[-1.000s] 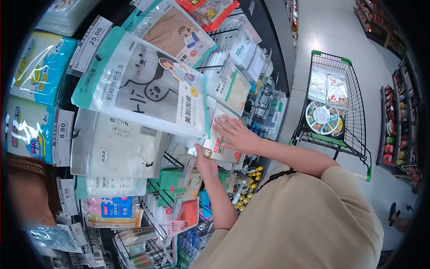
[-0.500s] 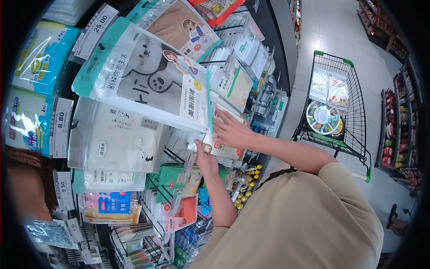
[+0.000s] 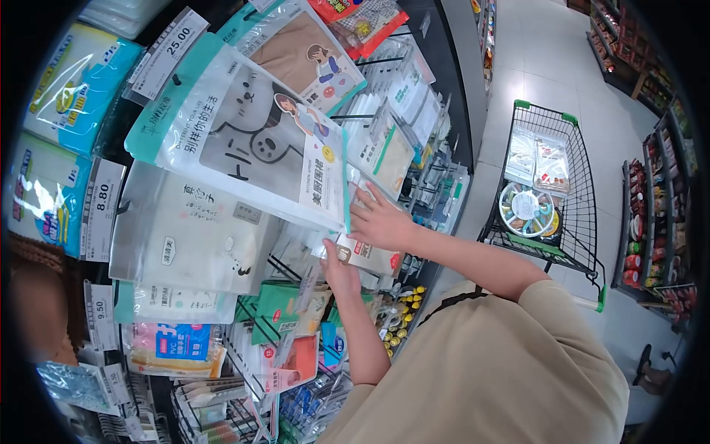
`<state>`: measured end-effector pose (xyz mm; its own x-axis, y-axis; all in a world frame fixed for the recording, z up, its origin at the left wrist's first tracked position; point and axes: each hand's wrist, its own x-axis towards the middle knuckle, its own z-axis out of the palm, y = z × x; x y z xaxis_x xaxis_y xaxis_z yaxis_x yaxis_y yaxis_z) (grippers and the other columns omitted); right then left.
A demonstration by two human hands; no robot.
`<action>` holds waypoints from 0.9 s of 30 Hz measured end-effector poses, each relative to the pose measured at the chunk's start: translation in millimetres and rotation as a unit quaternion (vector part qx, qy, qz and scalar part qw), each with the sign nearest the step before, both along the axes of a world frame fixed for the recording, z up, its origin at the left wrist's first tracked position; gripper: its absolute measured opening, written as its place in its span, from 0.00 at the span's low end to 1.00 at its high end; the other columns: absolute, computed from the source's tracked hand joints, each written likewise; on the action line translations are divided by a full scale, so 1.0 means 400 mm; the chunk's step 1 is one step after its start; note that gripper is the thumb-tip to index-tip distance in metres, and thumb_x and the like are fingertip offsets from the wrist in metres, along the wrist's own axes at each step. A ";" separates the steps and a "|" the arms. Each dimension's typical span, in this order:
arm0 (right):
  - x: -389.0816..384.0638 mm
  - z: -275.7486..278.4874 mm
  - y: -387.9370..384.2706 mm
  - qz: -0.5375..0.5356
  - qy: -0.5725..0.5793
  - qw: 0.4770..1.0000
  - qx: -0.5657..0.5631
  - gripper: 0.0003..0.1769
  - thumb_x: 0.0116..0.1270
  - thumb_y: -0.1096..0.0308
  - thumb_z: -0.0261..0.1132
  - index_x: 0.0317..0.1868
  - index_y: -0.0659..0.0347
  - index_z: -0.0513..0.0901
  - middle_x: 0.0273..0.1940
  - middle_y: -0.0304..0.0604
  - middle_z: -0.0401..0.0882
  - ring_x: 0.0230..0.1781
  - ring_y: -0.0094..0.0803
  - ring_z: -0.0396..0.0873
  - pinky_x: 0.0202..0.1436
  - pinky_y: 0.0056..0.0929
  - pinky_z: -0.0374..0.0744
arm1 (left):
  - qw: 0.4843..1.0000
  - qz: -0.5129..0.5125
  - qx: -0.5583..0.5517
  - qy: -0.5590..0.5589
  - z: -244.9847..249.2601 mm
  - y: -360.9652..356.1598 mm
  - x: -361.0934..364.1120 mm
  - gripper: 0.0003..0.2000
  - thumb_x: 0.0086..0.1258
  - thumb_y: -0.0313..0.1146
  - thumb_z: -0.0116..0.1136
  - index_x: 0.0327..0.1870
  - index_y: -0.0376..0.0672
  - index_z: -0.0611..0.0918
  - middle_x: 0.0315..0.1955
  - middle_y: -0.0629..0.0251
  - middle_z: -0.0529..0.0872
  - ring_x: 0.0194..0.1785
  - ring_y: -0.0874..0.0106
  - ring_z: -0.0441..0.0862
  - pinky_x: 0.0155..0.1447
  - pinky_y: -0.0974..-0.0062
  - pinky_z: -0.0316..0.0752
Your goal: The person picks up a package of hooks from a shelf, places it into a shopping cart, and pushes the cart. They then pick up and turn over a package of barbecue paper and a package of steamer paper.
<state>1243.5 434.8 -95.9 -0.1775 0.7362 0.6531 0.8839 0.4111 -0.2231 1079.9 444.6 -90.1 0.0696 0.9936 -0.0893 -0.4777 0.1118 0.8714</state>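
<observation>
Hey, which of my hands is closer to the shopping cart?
Your right hand. It's at the packages, on the side toward the shopping cart; your left hand, also at the packages, is farther from the cart.

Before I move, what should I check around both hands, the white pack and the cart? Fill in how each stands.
1. Right hand at the white pack: ok, laid over its upper part, fingers reaching forward.
2. Left hand at the pack: ok, thumb by its left end; how firmly it grips, cannot tell.
3. Pack free of the rack: cannot tell, much of it is covered.
4. Clearance from the hanging apron pack: not ok, its edge sits close beside the right fingertips.
5. Cart upright: ok, standing in the aisle with a round container inside.
</observation>
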 end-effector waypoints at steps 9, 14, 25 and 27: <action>-0.006 -0.006 0.003 0.008 -0.005 1.000 -0.015 0.21 0.70 0.49 0.58 0.52 0.55 0.82 0.55 0.43 0.77 0.72 0.53 0.61 0.77 0.61 0.49 | 1.000 -0.001 0.000 0.006 0.002 0.000 0.000 0.28 0.77 0.44 0.54 0.68 0.32 0.63 0.61 0.51 0.74 0.62 0.62 0.76 0.64 0.61 0.74; -0.010 -0.007 0.003 0.009 -0.003 1.000 -0.003 0.21 0.70 0.49 0.59 0.51 0.56 0.82 0.55 0.43 0.77 0.71 0.54 0.61 0.76 0.61 0.50 | 1.000 -0.004 0.001 0.026 0.003 0.002 -0.008 0.35 0.75 0.47 0.57 0.69 0.28 0.57 0.62 0.46 0.71 0.62 0.60 0.76 0.64 0.61 0.74; -0.022 -0.019 0.000 0.002 0.008 1.000 0.004 0.22 0.71 0.50 0.58 0.52 0.59 0.82 0.56 0.46 0.76 0.71 0.56 0.61 0.77 0.60 0.51 | 0.997 0.040 -0.059 0.025 0.018 0.001 -0.010 0.33 0.74 0.44 0.58 0.68 0.28 0.61 0.61 0.47 0.73 0.64 0.60 0.74 0.66 0.58 0.72; -0.023 -0.020 0.000 -0.002 0.007 1.000 0.006 0.22 0.71 0.50 0.58 0.52 0.59 0.81 0.57 0.47 0.76 0.72 0.56 0.61 0.77 0.59 0.51 | 0.998 0.026 -0.054 0.032 0.023 -0.002 -0.013 0.33 0.74 0.45 0.59 0.68 0.27 0.61 0.61 0.47 0.73 0.64 0.61 0.74 0.66 0.59 0.72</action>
